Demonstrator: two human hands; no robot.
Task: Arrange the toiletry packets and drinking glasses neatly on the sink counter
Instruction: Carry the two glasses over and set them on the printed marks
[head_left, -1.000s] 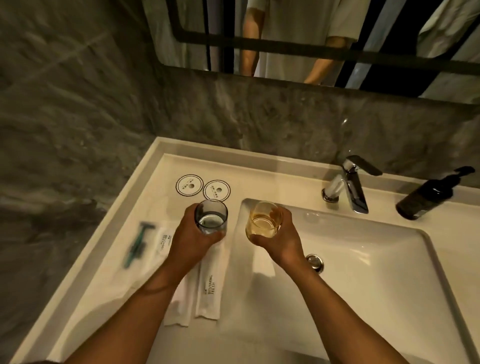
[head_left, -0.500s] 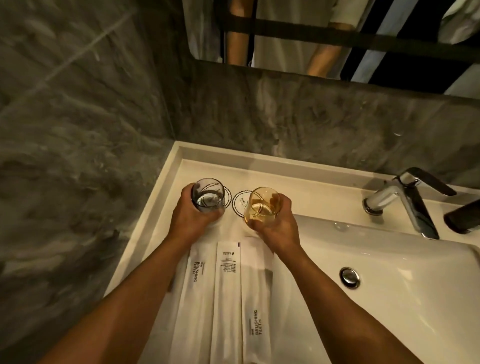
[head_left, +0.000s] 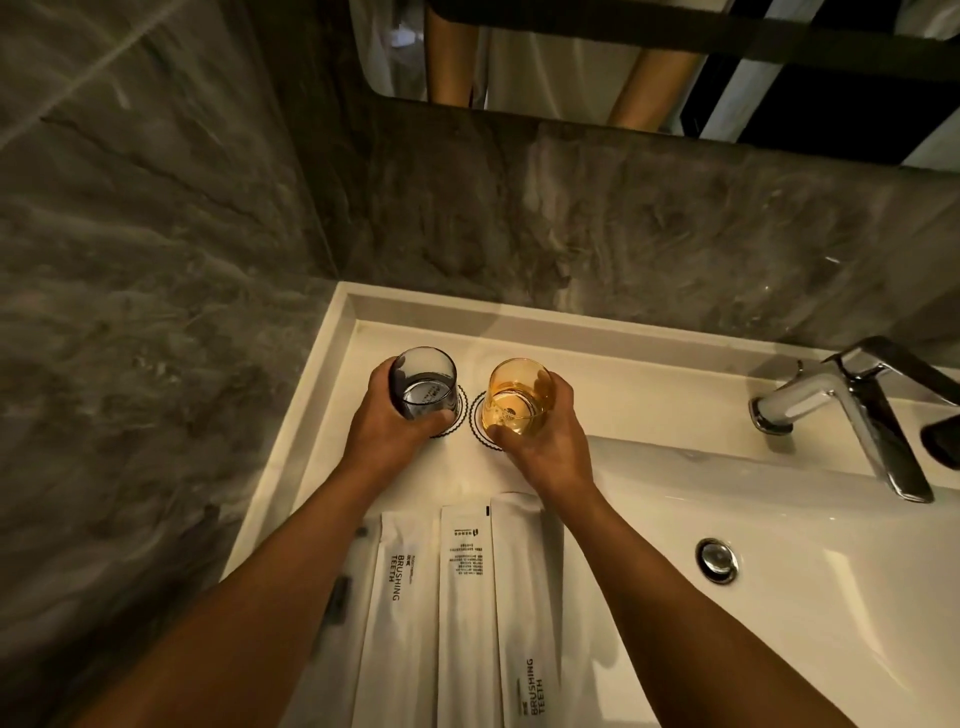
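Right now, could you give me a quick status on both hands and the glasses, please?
Left hand grips grey glass, right hand grips amber glass. Both over coasters. Packets lined up. Nothing obstructing.

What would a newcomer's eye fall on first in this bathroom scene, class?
Two glasses at the counter's back left corner: a grey glass in the left hand and an amber glass in the right hand, each over a round coaster. Nearer the viewer, three white packets lie side by side; a chrome tap stands right.
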